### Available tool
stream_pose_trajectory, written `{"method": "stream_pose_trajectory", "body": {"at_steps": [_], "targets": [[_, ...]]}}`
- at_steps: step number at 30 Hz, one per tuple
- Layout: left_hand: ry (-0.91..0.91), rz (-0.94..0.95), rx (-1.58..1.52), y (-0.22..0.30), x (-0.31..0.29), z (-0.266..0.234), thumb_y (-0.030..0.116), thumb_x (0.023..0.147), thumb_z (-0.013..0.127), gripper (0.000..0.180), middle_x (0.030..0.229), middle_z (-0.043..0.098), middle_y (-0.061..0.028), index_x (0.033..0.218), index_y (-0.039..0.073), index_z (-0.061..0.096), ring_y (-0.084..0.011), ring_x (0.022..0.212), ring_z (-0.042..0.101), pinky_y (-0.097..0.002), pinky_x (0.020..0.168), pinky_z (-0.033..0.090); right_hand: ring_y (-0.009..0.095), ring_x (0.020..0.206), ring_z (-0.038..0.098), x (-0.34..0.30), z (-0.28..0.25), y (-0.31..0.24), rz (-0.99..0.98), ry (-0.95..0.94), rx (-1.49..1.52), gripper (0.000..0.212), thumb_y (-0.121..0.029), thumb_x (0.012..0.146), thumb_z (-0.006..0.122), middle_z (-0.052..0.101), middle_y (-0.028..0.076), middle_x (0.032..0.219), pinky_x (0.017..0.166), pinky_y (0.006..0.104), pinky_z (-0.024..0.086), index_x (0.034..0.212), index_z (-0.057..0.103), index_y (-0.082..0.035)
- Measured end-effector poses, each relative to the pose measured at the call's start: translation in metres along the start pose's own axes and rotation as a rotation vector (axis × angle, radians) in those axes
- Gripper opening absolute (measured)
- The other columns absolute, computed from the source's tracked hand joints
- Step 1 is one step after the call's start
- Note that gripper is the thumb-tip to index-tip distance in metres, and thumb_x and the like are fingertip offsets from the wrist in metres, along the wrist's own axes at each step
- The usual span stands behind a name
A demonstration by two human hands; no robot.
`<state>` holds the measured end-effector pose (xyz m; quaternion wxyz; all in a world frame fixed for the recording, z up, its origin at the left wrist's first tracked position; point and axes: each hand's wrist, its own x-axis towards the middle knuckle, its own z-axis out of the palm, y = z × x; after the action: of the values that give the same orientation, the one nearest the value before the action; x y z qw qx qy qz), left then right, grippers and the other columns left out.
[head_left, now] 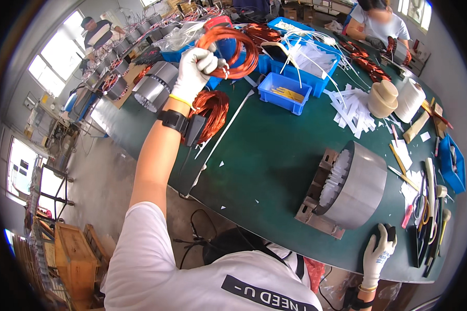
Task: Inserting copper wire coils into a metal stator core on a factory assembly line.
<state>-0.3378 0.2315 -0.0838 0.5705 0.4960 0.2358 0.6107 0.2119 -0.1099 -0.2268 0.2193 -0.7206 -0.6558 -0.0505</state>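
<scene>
My left hand (198, 67), in a white glove, is raised over the far left of the table and closed round a coil of copper wire (248, 57). Below it, more copper wire coils (215, 111) lie on the table. My right hand (378, 253), also gloved, lies at the near right edge of the table with its fingers stretched out. Something black shows at its fingertips; I cannot tell what. Just beyond that hand, a grey steel stator core (366, 181) with white slot liners rests on its side in a brown metal stand (308, 205).
Blue bins (285, 93) with strips and small parts stand at the back. Paper strips (352, 111) and a white thread cone (410, 101) are at the right, above scissors (424, 210) and hand tools. Another stator core (156, 85) sits far left. Two people work beyond the table.
</scene>
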Motion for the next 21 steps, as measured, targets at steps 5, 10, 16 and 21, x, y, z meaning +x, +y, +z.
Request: {"method": "stream_pose_trajectory", "body": {"at_steps": [5,10,16,21], "targets": [[-0.035,0.011,-0.045,0.015,0.0,-0.007,0.01,0.088,0.05,0.015,0.053,0.029,0.0052,0.096,0.001,0.059,-0.0123,0.053,0.036,-0.0401,0.09,0.047,0.043,0.117,0.051,0.0,0.005,0.005,-0.033,0.026,-0.028,0.038,-0.001,0.083,0.061,0.059,0.024,0.122,0.1,0.0511,0.041,0.121,0.061,-0.001],[0.1,0.027,0.107,0.003,-0.003,0.002,0.007,0.086,0.049,0.012,0.053,0.032,0.005,0.091,-0.001,0.055,-0.0123,0.05,0.037,-0.04,0.086,0.051,0.042,0.119,0.05,0.005,-0.003,0.012,-0.054,-0.042,0.004,0.038,0.0,0.083,0.061,0.059,0.023,0.123,0.102,0.0502,0.04,0.121,0.061,-0.001],[0.169,0.068,0.356,-0.013,-0.01,0.04,0.01,0.087,0.05,0.014,0.053,0.041,0.003,0.093,-0.001,0.056,-0.0117,0.048,0.046,-0.0337,0.062,0.053,0.03,0.114,0.059,0.099,-0.109,-0.062,-0.146,0.075,0.331,0.044,0.005,0.079,0.06,0.06,0.019,0.125,0.102,0.0424,0.043,0.123,0.059,0.003],[0.058,0.269,0.889,-0.043,-0.043,0.053,0.014,0.084,0.059,0.017,0.074,0.064,-0.0114,0.095,0.001,0.061,-0.0235,0.065,0.064,-0.0369,0.061,0.05,0.036,0.112,0.058,0.208,-0.128,-0.19,-0.634,0.045,0.158,0.052,0.002,0.078,0.063,0.061,0.023,0.121,0.097,0.0433,0.045,0.129,0.057,-0.003]]}}
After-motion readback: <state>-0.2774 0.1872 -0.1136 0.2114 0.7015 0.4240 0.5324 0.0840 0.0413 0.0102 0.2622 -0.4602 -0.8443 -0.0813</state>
